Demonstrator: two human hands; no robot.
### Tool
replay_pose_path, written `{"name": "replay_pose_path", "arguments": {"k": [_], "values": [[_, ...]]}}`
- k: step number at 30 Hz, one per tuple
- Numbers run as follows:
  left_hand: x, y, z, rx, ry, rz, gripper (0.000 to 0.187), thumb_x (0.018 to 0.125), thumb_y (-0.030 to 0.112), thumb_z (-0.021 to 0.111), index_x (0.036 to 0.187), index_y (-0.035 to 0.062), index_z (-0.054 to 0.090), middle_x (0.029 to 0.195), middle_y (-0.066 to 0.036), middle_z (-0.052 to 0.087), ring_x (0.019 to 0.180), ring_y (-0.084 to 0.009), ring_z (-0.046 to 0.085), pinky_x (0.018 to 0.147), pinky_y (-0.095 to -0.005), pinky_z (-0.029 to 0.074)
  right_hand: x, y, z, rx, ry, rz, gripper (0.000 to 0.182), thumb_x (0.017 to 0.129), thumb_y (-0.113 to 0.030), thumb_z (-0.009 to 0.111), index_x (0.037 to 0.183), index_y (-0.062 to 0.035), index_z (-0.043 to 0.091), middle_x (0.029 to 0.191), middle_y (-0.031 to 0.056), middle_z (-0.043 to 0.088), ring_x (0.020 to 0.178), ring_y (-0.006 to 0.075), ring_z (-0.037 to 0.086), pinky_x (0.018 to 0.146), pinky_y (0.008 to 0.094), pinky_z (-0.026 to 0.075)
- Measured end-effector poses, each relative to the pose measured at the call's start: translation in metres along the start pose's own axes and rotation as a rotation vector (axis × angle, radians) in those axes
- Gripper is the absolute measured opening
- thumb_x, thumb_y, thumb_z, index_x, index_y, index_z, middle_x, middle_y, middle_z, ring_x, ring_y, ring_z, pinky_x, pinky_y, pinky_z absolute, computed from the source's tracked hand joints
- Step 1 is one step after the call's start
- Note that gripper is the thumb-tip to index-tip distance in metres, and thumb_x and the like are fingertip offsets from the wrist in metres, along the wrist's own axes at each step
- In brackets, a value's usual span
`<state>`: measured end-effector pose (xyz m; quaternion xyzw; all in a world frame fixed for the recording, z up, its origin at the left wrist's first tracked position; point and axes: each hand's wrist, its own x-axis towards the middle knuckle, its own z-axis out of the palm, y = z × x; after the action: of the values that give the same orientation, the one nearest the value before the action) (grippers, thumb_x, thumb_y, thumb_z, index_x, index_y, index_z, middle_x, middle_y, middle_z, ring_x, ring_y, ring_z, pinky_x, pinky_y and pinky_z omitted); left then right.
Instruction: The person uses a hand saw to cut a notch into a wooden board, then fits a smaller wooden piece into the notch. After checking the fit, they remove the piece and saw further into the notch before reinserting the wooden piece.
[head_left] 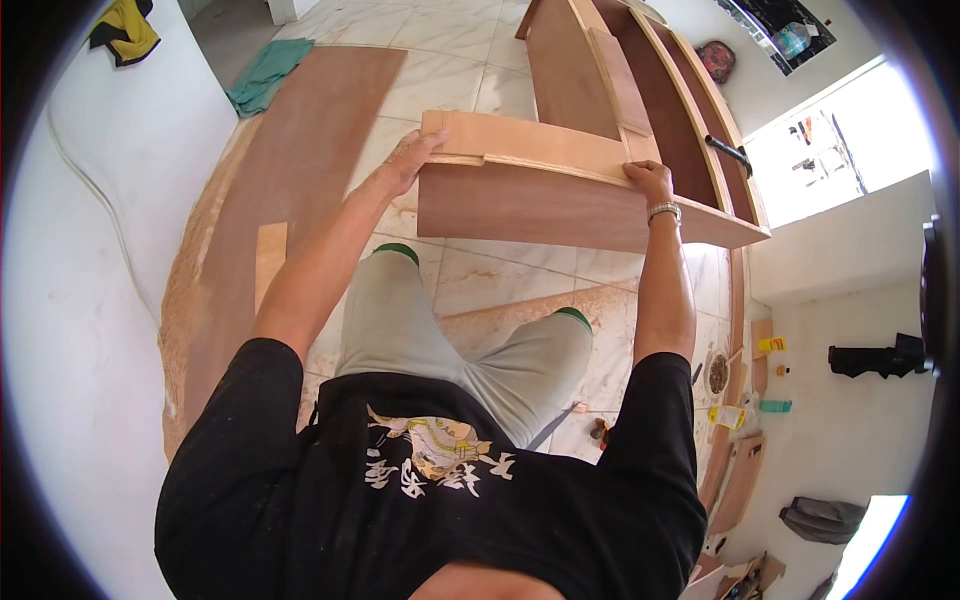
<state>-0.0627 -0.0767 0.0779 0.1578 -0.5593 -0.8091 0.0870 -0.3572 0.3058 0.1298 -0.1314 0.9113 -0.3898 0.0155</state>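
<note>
A pale plywood strip [530, 143] lies along the near end of a large wooden cabinet frame [530, 210], which stands on the tiled floor in front of me. My left hand [415, 158] is closed round the strip's left end, its thumb on top. At the strip's right end, near the cabinet's corner, my right hand [650, 180] pinches the edge with bent fingers. Another narrow board [618, 80] rests on the cabinet's long side. The undersides of both grips are hidden.
A black rod-like object [728, 155] lies across the cabinet's right side. To the left, a large brown plywood sheet [310, 150] lies on the floor with a green cloth [270, 75] at its far end. Bottles, including a yellow one [727, 416], stand along the right wall.
</note>
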Motion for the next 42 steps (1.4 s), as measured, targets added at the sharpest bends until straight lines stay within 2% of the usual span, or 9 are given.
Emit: {"name": "replay_pose_path", "arguments": {"k": [10, 16, 19, 22, 24, 30, 33, 37, 42], "values": [[0.001, 0.002, 0.009, -0.011, 0.135, -0.019, 0.061, 0.094, 0.044, 0.072, 0.136, 0.0025, 0.056, 0.129, -0.008, 0.064, 0.121, -0.0184, 0.058, 0.104, -0.0360, 0.045, -0.002, 0.004, 0.001, 0.049, 0.017, 0.014, 0.031, 0.074, -0.026, 0.086, 0.093, -0.0016, 0.082, 0.082, 0.0070, 0.078, 0.077, 0.0146, 0.072, 0.076, 0.0302, 0.056], [0.006, 0.002, 0.007, 0.003, 0.166, -0.003, 0.061, 0.095, 0.043, 0.070, 0.137, 0.0002, 0.055, 0.132, -0.013, 0.062, 0.122, -0.0227, 0.058, 0.105, -0.0399, 0.046, 0.002, 0.010, 0.001, 0.099, -0.008, 0.006, 0.027, 0.076, -0.023, 0.085, 0.092, -0.0017, 0.082, 0.082, 0.0052, 0.077, 0.077, 0.0127, 0.069, 0.075, 0.0285, 0.054], [0.003, 0.003, 0.008, 0.010, 0.145, -0.010, 0.060, 0.097, 0.044, 0.069, 0.138, 0.0032, 0.056, 0.132, -0.008, 0.064, 0.123, -0.0187, 0.057, 0.106, -0.0378, 0.044, -0.009, -0.006, -0.002, 0.091, -0.004, 0.027, 0.020, 0.078, -0.018, 0.085, 0.090, -0.0017, 0.081, 0.078, 0.0016, 0.073, 0.073, 0.0088, 0.063, 0.071, 0.0265, 0.049], [0.008, -0.003, 0.003, 0.005, 0.140, 0.013, 0.063, 0.094, 0.043, 0.072, 0.136, 0.0011, 0.053, 0.133, -0.013, 0.061, 0.124, -0.0224, 0.056, 0.107, -0.0395, 0.045, 0.002, 0.005, 0.002, 0.090, 0.000, 0.005, 0.020, 0.079, -0.018, 0.085, 0.090, -0.0014, 0.081, 0.077, 0.0013, 0.073, 0.071, 0.0084, 0.062, 0.069, 0.0255, 0.049], [0.009, -0.004, 0.001, 0.014, 0.123, -0.001, 0.061, 0.096, 0.044, 0.070, 0.139, 0.0033, 0.054, 0.134, -0.009, 0.062, 0.125, -0.0202, 0.056, 0.107, -0.0387, 0.044, 0.001, 0.004, 0.001, 0.079, 0.007, 0.003, 0.021, 0.079, -0.018, 0.085, 0.090, -0.0013, 0.081, 0.077, 0.0014, 0.073, 0.071, 0.0082, 0.062, 0.069, 0.0252, 0.049], [0.006, 0.000, -0.001, 0.023, 0.070, 0.003, 0.062, 0.096, 0.044, 0.071, 0.139, 0.0033, 0.053, 0.135, -0.009, 0.061, 0.127, -0.0195, 0.055, 0.109, -0.0380, 0.042, -0.007, -0.003, -0.003, 0.113, -0.022, -0.002, 0.021, 0.080, -0.017, 0.081, 0.094, 0.0000, 0.081, 0.081, 0.0033, 0.074, 0.076, 0.0102, 0.065, 0.074, 0.0260, 0.050], [0.004, 0.002, -0.002, 0.021, 0.064, 0.018, 0.064, 0.095, 0.044, 0.073, 0.139, 0.0029, 0.052, 0.136, -0.010, 0.061, 0.128, -0.0199, 0.054, 0.110, -0.0382, 0.042, 0.009, 0.021, 0.000, 0.134, 0.008, -0.050, 0.025, 0.075, -0.019, 0.080, 0.096, -0.0054, 0.084, 0.084, 0.0084, 0.078, 0.079, 0.0143, 0.072, 0.078, 0.0291, 0.056], [0.007, -0.001, -0.003, 0.011, 0.068, -0.023, 0.065, 0.094, 0.045, 0.073, 0.141, 0.0050, 0.052, 0.138, -0.009, 0.060, 0.128, -0.0200, 0.055, 0.110, -0.0398, 0.042, -0.002, 0.018, -0.002, 0.205, 0.016, -0.046, 0.024, 0.076, -0.013, 0.076, 0.097, -0.0057, 0.084, 0.081, 0.0065, 0.077, 0.075, 0.0128, 0.070, 0.073, 0.0273, 0.055], [0.010, -0.005, -0.008, -0.016, 0.046, -0.009, 0.065, 0.094, 0.046, 0.074, 0.141, 0.0070, 0.052, 0.137, -0.008, 0.060, 0.128, -0.0204, 0.054, 0.109, -0.0411, 0.043, -0.002, 0.018, -0.001, 0.167, -0.012, -0.052, 0.024, 0.076, -0.015, 0.079, 0.097, -0.0054, 0.083, 0.081, 0.0069, 0.077, 0.075, 0.0131, 0.071, 0.075, 0.0274, 0.056]]}}
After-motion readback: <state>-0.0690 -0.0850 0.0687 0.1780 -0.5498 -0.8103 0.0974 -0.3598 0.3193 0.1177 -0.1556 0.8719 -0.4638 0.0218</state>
